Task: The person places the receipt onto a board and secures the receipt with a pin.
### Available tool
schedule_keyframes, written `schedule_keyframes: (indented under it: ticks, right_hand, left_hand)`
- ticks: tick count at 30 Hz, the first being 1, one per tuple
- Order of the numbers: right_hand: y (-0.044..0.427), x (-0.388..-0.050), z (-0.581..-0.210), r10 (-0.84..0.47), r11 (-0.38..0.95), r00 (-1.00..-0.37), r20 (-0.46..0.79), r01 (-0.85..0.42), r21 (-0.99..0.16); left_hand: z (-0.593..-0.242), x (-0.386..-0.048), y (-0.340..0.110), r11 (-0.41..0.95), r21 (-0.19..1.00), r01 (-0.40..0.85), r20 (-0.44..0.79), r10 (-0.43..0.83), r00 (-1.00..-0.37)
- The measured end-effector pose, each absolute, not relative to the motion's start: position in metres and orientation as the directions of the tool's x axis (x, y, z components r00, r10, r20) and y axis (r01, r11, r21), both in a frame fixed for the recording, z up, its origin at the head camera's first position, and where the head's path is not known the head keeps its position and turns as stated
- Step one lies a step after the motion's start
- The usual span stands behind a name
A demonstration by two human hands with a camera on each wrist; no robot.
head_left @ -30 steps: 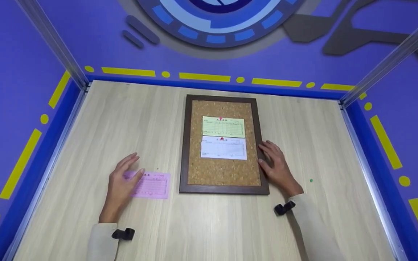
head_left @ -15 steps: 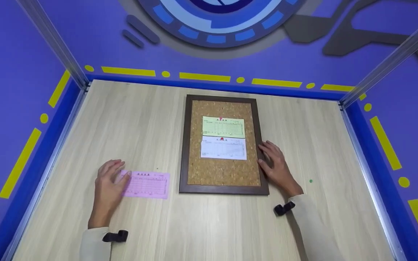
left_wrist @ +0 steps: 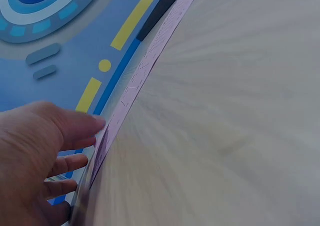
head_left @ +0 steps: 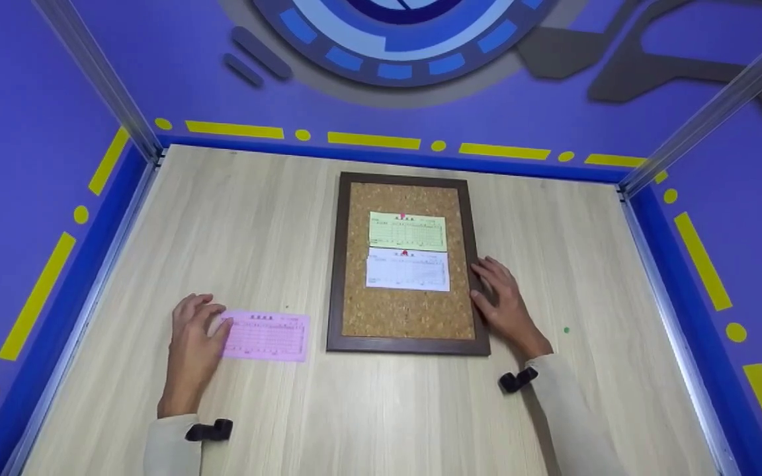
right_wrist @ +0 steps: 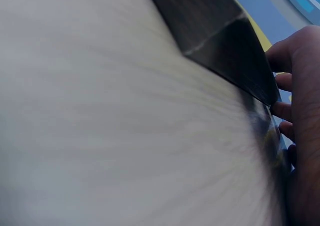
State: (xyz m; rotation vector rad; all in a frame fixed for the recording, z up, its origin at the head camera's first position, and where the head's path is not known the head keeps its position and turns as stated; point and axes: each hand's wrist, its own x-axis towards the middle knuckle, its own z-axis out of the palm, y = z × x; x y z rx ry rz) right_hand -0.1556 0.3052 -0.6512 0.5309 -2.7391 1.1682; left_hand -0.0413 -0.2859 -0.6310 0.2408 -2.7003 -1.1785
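Observation:
A pink printed slip (head_left: 265,336) lies on the table left of the framed corkboard (head_left: 407,317). Over its left edge is my left hand (head_left: 192,350), thumb and index finger bent and close to the paper with a small gap between their tips. In the left wrist view the slip (left_wrist: 135,88) appears nearly edge-on beside the thumb; whether the thumb touches it I cannot tell. My right hand (head_left: 507,307) rests against the board's right side, its fingertips touching the dark frame (right_wrist: 225,45). A green slip (head_left: 407,233) and a white slip (head_left: 407,271) are pinned on the cork.
One pink pin (head_left: 402,216) holds the green slip, a red pin (head_left: 405,252) the white one. A small green dot (head_left: 567,330) lies right of the right hand, and a tiny dark speck (head_left: 287,307) above the pink slip. Blue walls (head_left: 381,119) enclose the wooden table (head_left: 381,410).
My left hand has moved left and slightly toward me, uncovering more of the pink slip, and its thumb and index finger have come closer together. The right hand and the board have stayed in place.

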Motion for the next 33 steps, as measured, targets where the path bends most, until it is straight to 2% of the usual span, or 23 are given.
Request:
schedule_keyframes:
  ticks: [20,28,33]
  right_hand:
    - [0.306,-0.157,-0.651,-0.267,0.630,-0.937,0.224,-0.346,-0.695]
    - [0.306,-0.157,-0.651,-0.270,0.631,-0.933,0.237,-0.358,-0.688]
    - [0.306,-0.156,-0.652,-0.259,0.637,-0.938,0.230,-0.345,-0.689]
  left_hand:
    - [-0.627,-0.049,-0.276,0.722,0.689,-0.064,0.169,-0.246,-0.954]
    - [-0.619,-0.049,-0.272,0.658,0.749,-0.081,0.160,-0.297,-0.941]
    - [-0.611,-0.051,-0.269,0.668,0.741,-0.073,0.188,-0.310,-0.932]
